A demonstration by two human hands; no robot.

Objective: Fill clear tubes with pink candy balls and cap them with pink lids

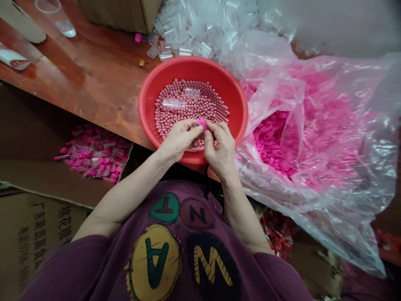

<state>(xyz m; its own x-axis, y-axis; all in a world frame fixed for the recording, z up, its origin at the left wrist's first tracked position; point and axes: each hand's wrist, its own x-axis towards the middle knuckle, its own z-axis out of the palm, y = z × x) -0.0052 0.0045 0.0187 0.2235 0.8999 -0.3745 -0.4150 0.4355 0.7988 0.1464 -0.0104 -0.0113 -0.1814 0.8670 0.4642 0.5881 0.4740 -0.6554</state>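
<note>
Both hands meet over the near rim of the red bowl (147, 100), which holds a bed of pink beads (194, 109) and two clear tubes (173, 103) lying on top. The left hand (178, 140) and right hand (221, 148) each have their grip closed, fingertips pinched on one small pink cap (202, 123) held between them; whether a tube sits under it, the fingers hide. To my eye the cap should be kept square and the work kept above the bowl, so anything that slips lands among the beads.

The bowl stands at the edge of a worn reddish wooden bench (94, 71). Behind it lies a heap of clear tubes (194, 29); just to the right, an open plastic bag (313, 175) full of pink caps. Below the bench on the left, a cardboard box (46, 179) holds pink-filled tubes
</note>
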